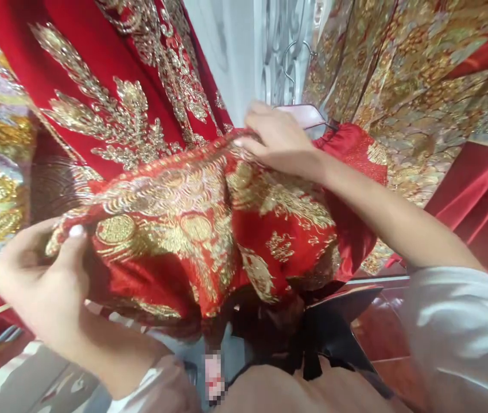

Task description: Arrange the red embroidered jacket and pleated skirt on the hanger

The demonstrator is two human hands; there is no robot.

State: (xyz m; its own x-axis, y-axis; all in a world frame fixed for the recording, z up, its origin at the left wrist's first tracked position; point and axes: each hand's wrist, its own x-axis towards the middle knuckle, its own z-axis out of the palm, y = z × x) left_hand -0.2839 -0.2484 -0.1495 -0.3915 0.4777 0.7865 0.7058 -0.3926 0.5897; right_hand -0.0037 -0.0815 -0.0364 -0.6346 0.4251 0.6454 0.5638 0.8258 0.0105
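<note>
A red garment (209,229) with dense gold embroidery is stretched between my two hands in the middle of the view. My left hand (41,281) at the lower left pinches its left edge, thumb on top. My right hand (278,140) at the upper centre grips the garment's top edge, fingers curled over the cloth. Just behind my right hand sits a pale pink hanger (306,115) with a metal hook (289,63) rising from it. The garment's lower part hangs in folds over dark cloth below.
More red and gold embroidered robes hang at the upper left (110,86) and upper right (420,74). A pale wall (227,51) shows between them. A red-brown floor (382,332) lies at the lower right.
</note>
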